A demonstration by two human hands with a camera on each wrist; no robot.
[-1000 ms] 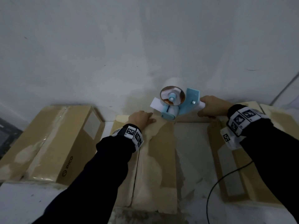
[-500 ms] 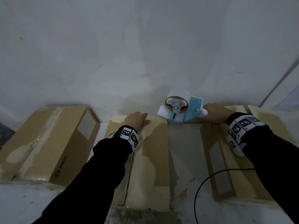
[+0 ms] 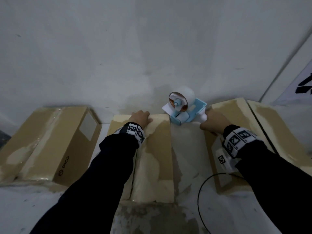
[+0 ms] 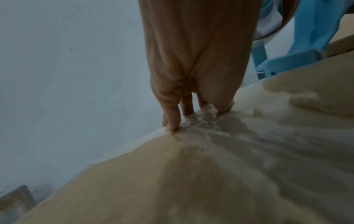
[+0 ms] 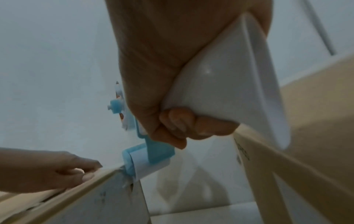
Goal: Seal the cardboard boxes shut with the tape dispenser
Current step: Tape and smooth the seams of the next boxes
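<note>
Cardboard boxes lie in a row against a pale wall, and the middle box (image 3: 157,159) is the one under the hands; its top shines with wrinkled clear tape; the left hand (image 3: 139,118) lies on the far end of that box, fingers (image 4: 171,121) straight and pressing down at the far edge, holding nothing. Just off the box's far right corner sits the tape dispenser (image 3: 184,108), blue-framed with a pale roll on it, tipped so its front roller meets the corner edge of the middle box; the right wrist view shows that roller right at the corner, with the side of the box dropping below it. The right hand (image 3: 213,122) grips the dispenser's white handle (image 5: 229,84), fingers curled right round it; the hand hovers over the far end of the next box to the right (image 3: 224,149). A further box (image 3: 276,130) lies at the far right, and another (image 3: 55,142), with dark lettering on its side, lies well apart on the left. Between the middle box and its right neighbour is a gap of pale tabletop (image 3: 189,149); a thin black cable (image 3: 200,196) loops across the near part of it. Both wrists carry bands with black-and-white markers.
</note>
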